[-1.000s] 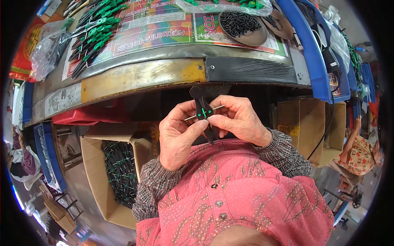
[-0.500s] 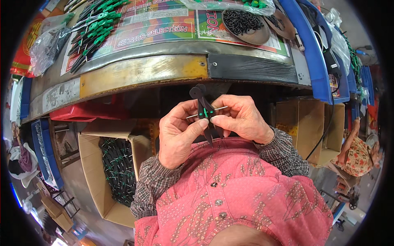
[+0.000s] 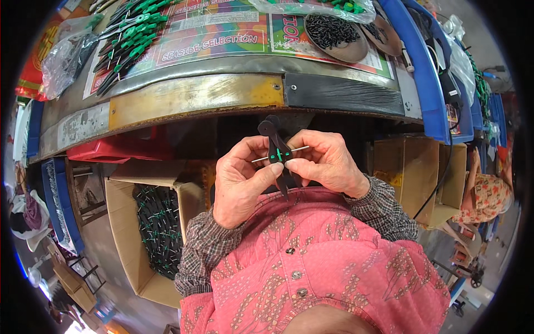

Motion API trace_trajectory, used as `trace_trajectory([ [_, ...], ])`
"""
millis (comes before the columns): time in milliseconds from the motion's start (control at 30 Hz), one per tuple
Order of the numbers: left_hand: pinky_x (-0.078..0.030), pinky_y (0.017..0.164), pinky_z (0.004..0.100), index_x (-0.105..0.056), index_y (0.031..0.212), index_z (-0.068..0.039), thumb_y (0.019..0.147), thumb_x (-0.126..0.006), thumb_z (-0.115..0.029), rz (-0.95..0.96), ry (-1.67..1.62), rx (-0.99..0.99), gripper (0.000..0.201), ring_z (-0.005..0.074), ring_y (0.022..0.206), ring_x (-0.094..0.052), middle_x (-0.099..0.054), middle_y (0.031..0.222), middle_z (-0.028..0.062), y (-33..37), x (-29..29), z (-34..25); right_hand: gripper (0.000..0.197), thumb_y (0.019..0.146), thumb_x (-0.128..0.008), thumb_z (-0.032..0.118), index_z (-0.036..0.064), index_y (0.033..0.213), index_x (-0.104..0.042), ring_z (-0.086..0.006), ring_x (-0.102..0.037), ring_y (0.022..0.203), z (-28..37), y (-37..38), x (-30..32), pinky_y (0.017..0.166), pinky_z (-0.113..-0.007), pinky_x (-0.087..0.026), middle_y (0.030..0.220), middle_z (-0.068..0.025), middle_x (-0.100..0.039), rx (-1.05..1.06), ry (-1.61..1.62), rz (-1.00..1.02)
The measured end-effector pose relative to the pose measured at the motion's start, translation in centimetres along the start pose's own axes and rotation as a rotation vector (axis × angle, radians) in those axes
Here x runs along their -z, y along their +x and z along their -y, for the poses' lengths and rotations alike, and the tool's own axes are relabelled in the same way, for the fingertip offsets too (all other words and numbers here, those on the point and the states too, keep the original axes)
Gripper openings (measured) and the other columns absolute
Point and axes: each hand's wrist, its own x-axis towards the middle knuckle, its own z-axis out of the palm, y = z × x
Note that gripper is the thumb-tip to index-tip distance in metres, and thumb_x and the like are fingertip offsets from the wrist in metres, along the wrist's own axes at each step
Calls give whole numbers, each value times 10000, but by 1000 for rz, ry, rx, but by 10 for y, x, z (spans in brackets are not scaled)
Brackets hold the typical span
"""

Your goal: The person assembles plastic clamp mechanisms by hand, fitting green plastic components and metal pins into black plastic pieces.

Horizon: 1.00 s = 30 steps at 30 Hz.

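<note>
Between my hands, in front of the bench edge, a black plastic clamp [image 3: 272,132] with green parts at its middle stands with its round ends up. A thin metal rod sticks out on both sides of it. My left hand [image 3: 240,181] pinches the clamp's left side near the rod, thumb on the front. On the other side, my right hand [image 3: 328,164] grips with thumb and bent fingers close to the rod's right end. The lower tips of the clamp point down toward my pink apron [image 3: 311,245]. Finger pads behind the clamp are hidden.
A cardboard box [image 3: 123,222] of similar clamps [image 3: 158,228] stands at left. On the bench [image 3: 194,92] lie black and green clamps [image 3: 133,42] and a dish [image 3: 347,54] of small black parts. Blue bins [image 3: 431,94] and another cardboard box [image 3: 417,172] are at right. A person [image 3: 483,195] is at far right.
My hands hold the clamp in almost the same pose. The view has shifted very slightly. At far right, the other person has changed posture.
</note>
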Motion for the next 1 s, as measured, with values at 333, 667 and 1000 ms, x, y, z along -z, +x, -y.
trace_trajectory([
  [333,-519,730,232,-558,1133,22,874,-629,6,-11,68,-27,269,92,894,-586,-603,1035,49,1,0,2,194,870,-673,61,-26,1024,-592,-50,-609,706,-1,4,-4,592,-204,-508,846,-37,-656,141,-50,-60],
  [667,-514,809,258,-517,1249,65,874,-594,46,-26,78,-41,383,141,994,-589,-604,1092,84,-4,1,5,296,819,-705,9,-35,1099,-620,-80,-618,799,-1,4,-1,640,-210,-534,947,-52,-655,49,-26,-64],
  [1000,-510,730,244,-515,1269,48,876,-618,17,-17,53,-48,407,142,947,-608,-608,1122,106,-4,0,9,214,860,-664,17,-46,1057,-610,-80,-618,826,0,5,-7,716,-228,-538,915,-41,-647,76,13,-43],
])
